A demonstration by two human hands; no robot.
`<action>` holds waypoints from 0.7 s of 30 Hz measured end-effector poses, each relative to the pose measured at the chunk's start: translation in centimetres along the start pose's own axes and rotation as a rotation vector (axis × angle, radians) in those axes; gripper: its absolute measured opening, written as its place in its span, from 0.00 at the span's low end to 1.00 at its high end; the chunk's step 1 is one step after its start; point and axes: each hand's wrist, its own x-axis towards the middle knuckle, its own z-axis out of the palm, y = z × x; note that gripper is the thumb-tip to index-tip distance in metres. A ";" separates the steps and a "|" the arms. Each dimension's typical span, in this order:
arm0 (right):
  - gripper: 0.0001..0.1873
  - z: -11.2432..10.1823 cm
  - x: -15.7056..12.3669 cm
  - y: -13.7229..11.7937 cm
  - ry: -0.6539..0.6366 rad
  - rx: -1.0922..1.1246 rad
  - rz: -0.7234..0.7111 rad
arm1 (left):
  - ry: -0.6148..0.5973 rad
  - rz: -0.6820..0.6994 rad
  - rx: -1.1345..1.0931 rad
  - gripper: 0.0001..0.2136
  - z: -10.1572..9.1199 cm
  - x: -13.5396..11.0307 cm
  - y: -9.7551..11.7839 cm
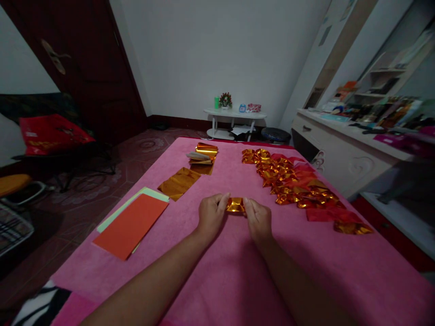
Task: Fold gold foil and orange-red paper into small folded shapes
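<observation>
Between my two hands, a small folded piece of gold foil paper (235,205) is held by its ends over the pink cloth. My left hand (211,212) pinches its left end, thumb on top; my right hand (258,217) pinches the right end the same way. The fingers under the piece are mostly hidden. Up and to the left lies a flat gold foil sheet (179,182), with a stack of gold sheets (200,159) behind it. Many finished-looking folded gold foil pieces (278,174) lie in a heap on the right, mixed with red ones (319,214).
Orange paper (132,224) lies over pale green paper (115,210) at the left of the pink cloth (217,280). Beyond the far edge stand a white side table (234,113) and a round dark stool (276,135). A cluttered white dresser (343,138) borders the right.
</observation>
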 end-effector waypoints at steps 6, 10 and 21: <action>0.25 0.2 0.1 0.0 -0.040 0.020 0.006 | 0.031 -0.068 -0.297 0.21 0.0 0.2 0.2; 0.26 0.2 0.1 0.0 -0.042 0.029 0.025 | -0.004 -0.015 -0.232 0.21 -0.2 0.1 0.2; 0.23 0.0 0.2 -0.1 -0.017 0.005 -0.019 | -0.030 -0.024 -0.237 0.22 -0.4 0.2 0.3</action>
